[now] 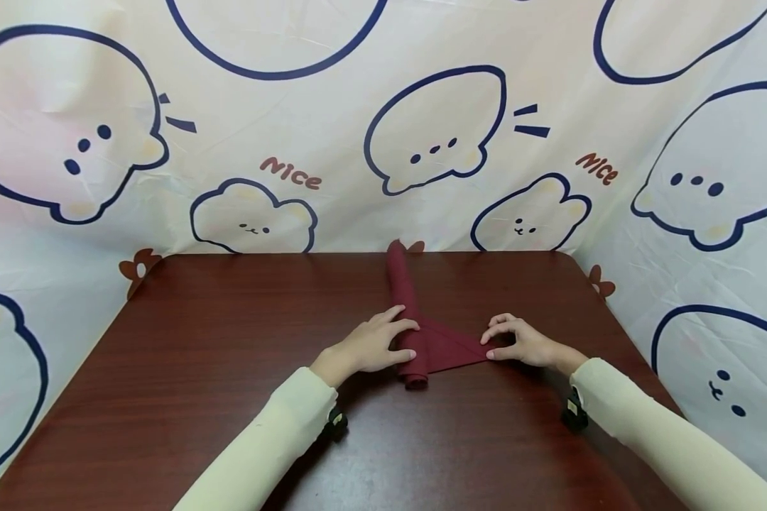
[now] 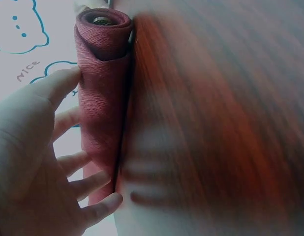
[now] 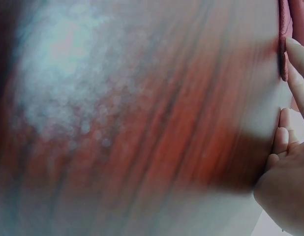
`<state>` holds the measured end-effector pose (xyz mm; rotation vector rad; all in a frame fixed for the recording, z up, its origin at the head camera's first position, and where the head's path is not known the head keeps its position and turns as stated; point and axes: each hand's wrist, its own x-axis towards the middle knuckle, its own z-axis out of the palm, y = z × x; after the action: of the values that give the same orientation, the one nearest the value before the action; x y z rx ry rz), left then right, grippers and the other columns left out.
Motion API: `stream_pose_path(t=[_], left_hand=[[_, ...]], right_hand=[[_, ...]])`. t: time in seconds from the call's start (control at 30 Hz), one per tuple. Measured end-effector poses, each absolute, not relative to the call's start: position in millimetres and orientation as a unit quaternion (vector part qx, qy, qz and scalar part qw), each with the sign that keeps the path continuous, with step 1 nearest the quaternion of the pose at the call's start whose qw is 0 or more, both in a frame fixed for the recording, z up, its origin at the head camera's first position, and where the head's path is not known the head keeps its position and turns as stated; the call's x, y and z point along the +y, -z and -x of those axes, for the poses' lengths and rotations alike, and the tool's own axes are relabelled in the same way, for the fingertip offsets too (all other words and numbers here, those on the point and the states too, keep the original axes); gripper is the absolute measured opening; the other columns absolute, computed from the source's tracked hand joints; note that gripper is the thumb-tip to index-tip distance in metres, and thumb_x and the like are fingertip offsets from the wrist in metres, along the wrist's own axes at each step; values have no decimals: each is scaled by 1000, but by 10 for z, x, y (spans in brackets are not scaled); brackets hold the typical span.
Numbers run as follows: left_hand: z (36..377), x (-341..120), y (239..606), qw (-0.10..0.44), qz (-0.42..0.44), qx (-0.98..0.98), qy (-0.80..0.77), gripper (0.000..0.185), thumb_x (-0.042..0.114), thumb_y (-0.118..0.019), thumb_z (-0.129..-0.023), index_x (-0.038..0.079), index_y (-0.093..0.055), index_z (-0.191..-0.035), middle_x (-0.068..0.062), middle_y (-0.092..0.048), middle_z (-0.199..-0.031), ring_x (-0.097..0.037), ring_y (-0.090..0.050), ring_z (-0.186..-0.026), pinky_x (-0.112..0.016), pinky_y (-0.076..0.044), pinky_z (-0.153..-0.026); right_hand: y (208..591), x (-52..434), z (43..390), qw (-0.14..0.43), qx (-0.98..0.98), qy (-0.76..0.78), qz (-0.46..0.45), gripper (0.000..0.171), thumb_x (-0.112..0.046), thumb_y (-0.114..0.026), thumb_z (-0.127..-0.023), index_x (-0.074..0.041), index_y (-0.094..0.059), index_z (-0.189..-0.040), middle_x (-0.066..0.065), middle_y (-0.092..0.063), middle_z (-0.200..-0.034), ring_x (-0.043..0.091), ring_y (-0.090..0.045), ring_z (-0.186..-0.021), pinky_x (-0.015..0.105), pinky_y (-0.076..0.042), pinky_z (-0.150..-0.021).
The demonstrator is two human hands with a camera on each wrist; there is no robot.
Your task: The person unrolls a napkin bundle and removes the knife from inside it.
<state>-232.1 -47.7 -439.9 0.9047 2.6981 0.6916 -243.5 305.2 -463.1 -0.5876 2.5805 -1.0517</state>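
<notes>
A dark red cloth [image 1: 404, 284] is rolled into a long tube that runs from the table's far edge toward me. From its right side a flat triangular flap [image 1: 447, 348] tapers to a point. My left hand [image 1: 373, 344] lies on the near part of the roll, its fingers spread and fairly straight against the fabric. Between thumb and fingertips, my right hand [image 1: 520, 342] pinches the flap's tip. In the left wrist view, the roll's near end [image 2: 104, 22] shows wound layers; something small with a pale rim sits inside, too unclear to name.
The brown wood-grain table [image 1: 230, 341] has rounded far corners. Behind it and at both sides hangs a pale curtain [image 1: 339, 142] printed with blue-outlined cartoon animals. A dark wrist device [image 1: 337, 424] is on the left forearm, another [image 1: 574, 413] on the right.
</notes>
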Motion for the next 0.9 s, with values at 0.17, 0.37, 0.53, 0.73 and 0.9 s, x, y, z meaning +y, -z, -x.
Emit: stream_pose_path(t=[0.17,0.37,0.53,0.73,0.9], left_hand=[[2311,-543,4381,109,-303,917,-234,50,43,-63,-98,27,-54,-144,-11,-29,-166,-39,-35,-150,-60,-37,-115],[2308,-591,4381,110,-295,920,-235,50,43,-63,-97,28,-53,-144,-12,-31,-166,-39,-36,-149,-61,-37,-115],[2293,-610,4388,108,-289,922,-236,51,43,-64,-97,28,-53,-144,-11,-31,-165,-39,-38,-148,-60,-38,-114],[2275,-610,4392,111,-285,921,-241,51,43,-63,-98,28,-52,-145,-10,-31,-166,-38,-38,-148,-59,-38,-115],[2259,-616,4399,109,-279,921,-248,50,42,-64,-98,28,-53,-144,-10,-31,-166,-38,-38,-148,-59,-39,-114]], right_hand=[[4651,3058,2441,147,897,365,203,19,-21,-79,-88,-12,-75,-105,15,-49,-128,31,-41,-123,55,-33,-104],[4660,3069,2441,143,899,361,202,19,-21,-80,-88,-13,-75,-104,15,-50,-128,31,-42,-123,54,-33,-105],[4657,3072,2438,134,900,361,203,17,-21,-80,-87,-14,-75,-102,13,-50,-125,30,-42,-121,53,-33,-104],[4663,3075,2430,129,900,362,208,17,-20,-80,-87,-14,-75,-102,14,-51,-125,30,-42,-120,52,-34,-104],[4654,3057,2430,134,898,364,208,17,-21,-79,-87,-14,-75,-103,15,-50,-127,31,-41,-122,56,-33,-104]])
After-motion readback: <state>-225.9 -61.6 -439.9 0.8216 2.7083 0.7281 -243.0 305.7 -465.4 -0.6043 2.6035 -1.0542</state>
